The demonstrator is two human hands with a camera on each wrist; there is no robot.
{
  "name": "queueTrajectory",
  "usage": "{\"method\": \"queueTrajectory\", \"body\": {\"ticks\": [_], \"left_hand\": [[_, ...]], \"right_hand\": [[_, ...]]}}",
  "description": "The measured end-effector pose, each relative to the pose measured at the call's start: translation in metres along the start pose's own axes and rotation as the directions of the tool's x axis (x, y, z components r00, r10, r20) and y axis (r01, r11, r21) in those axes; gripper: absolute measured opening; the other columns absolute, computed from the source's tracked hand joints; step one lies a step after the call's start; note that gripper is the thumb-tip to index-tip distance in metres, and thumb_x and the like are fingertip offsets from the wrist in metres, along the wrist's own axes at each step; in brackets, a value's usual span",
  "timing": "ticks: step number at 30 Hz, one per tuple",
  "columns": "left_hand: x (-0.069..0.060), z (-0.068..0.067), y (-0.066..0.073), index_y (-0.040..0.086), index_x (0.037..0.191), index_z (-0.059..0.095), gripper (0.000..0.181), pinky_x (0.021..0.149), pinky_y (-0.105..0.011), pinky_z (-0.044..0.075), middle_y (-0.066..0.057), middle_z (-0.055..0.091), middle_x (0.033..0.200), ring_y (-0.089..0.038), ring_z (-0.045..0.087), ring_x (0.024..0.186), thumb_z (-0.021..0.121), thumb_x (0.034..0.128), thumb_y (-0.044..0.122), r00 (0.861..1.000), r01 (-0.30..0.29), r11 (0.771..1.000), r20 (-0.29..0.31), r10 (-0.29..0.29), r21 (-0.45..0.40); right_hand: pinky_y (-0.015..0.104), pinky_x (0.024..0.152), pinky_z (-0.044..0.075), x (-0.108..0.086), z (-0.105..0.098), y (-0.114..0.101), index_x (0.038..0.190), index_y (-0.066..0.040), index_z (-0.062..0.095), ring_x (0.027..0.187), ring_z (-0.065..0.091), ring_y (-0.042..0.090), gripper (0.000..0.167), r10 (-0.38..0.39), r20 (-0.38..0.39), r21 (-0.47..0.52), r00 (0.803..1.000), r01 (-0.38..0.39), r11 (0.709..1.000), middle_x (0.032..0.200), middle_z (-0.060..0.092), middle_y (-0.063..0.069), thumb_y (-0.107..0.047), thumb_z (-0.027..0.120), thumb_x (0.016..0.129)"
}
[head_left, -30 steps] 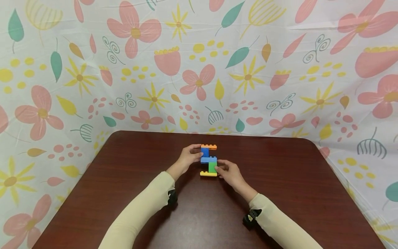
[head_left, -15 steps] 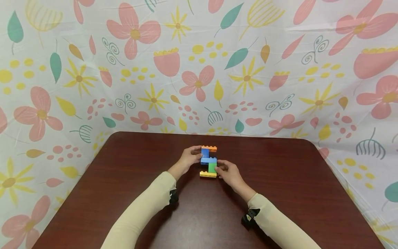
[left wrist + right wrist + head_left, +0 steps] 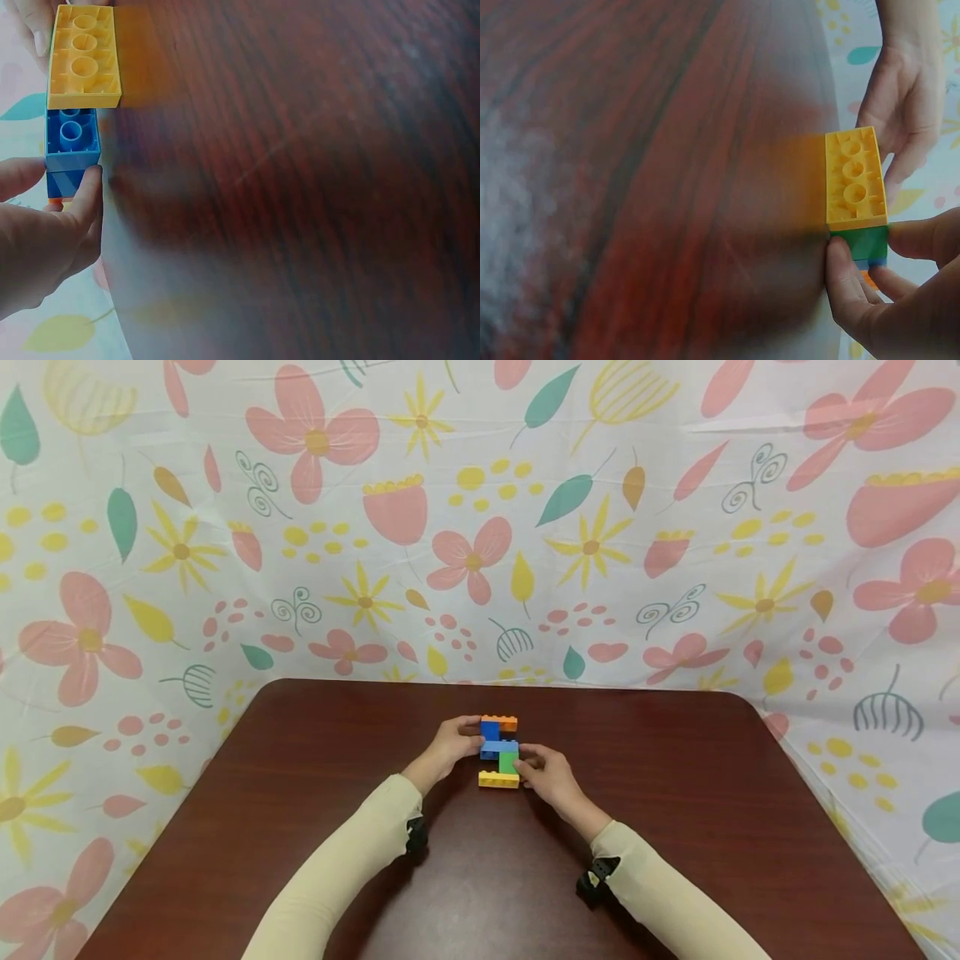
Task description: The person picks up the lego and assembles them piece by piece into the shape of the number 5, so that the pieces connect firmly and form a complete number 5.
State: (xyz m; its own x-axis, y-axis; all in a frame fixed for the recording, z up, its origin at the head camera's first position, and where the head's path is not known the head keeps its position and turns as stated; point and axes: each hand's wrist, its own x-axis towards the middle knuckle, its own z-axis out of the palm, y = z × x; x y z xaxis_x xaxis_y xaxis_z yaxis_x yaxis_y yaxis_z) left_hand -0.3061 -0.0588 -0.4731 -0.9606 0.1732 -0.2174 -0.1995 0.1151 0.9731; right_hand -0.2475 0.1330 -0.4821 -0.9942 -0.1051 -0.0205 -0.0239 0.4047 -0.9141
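A stack of toy building blocks is between my hands in the head view. From far to near it has an orange block (image 3: 499, 723), a dark blue block (image 3: 490, 732), a lighter blue block (image 3: 499, 749), a green block (image 3: 508, 762) and a yellow block (image 3: 498, 780), joined in a zigzag. My left hand (image 3: 452, 743) pinches the blue part between thumb and fingers. On the other side my right hand (image 3: 553, 777) pinches the green block. Both wrist views show the hollow underside of the yellow block (image 3: 855, 180). Whether the stack touches the table cannot be told.
The dark brown table (image 3: 480, 877) has a glossy top that reflects the yellow block. Behind it hangs a flower-patterned cloth (image 3: 480, 485), just past the table's far edge. Black straps (image 3: 597, 878) sit on the wrists.
The stack has tilted, its far end dropping a little, so more of the yellow block's hollow underside faces the head camera. Both hands keep their grips.
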Motion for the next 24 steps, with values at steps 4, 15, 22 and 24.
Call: {"method": "queueTrajectory", "body": {"ticks": [4, 15, 22, 24], "left_hand": [[0.0003, 0.0006, -0.0018, 0.0, 0.137, 0.05, 0.046, 0.092, -0.04, 0.05, -0.023, 0.054, 0.124, -0.031, 0.061, 0.108, 0.059, 0.0921, -0.004, 1.0, -0.014, 1.0, -0.02, 0.014, 0.021], [0.0013, 0.0012, -0.0059, -0.001, 0.134, 0.053, 0.043, 0.091, -0.038, 0.051, -0.022, 0.057, 0.121, -0.029, 0.062, 0.106, 0.06, 0.0919, -0.003, 0.998, -0.029, 0.997, -0.045, 0.032, 0.065], [0.0005, 0.0023, -0.0099, -0.001, 0.133, 0.054, 0.041, 0.088, -0.037, 0.052, -0.02, 0.057, 0.119, -0.027, 0.064, 0.101, 0.06, 0.0924, -0.001, 0.998, -0.031, 0.997, -0.059, 0.035, 0.07], [-0.0008, 0.0023, -0.0093, -0.001, 0.132, 0.054, 0.04, 0.088, -0.038, 0.052, -0.02, 0.057, 0.118, -0.028, 0.064, 0.102, 0.059, 0.0931, 0.0, 0.997, -0.036, 0.998, -0.064, 0.04, 0.057]], "right_hand": [[0.037, 0.07, 0.057, 0.0014, 0.0007, -0.0005, 0.13, 0.003, 0.055, 0.079, 0.064, 0.022, 0.039, -0.008, -0.008, -0.01, 1.0, 0.008, 1.0, 0.101, 0.068, 0.017, -0.011, 0.062, 0.095], [0.035, 0.069, 0.056, 0.0033, 0.0022, 0.0025, 0.13, 0.001, 0.056, 0.076, 0.063, 0.021, 0.038, -0.008, -0.02, -0.002, 1.0, 0.008, 1.0, 0.095, 0.067, 0.014, -0.013, 0.062, 0.095], [0.036, 0.07, 0.056, 0.0026, 0.0019, 0.0029, 0.13, 0.0, 0.056, 0.077, 0.063, 0.021, 0.037, 0.011, -0.011, -0.001, 1.0, -0.011, 1.0, 0.097, 0.067, 0.013, -0.012, 0.061, 0.095], [0.037, 0.071, 0.057, 0.0027, 0.0004, 0.0027, 0.131, 0.001, 0.055, 0.078, 0.064, 0.022, 0.038, 0.019, 0.001, 0.008, 1.0, -0.019, 1.0, 0.099, 0.067, 0.015, -0.012, 0.06, 0.096]]}}
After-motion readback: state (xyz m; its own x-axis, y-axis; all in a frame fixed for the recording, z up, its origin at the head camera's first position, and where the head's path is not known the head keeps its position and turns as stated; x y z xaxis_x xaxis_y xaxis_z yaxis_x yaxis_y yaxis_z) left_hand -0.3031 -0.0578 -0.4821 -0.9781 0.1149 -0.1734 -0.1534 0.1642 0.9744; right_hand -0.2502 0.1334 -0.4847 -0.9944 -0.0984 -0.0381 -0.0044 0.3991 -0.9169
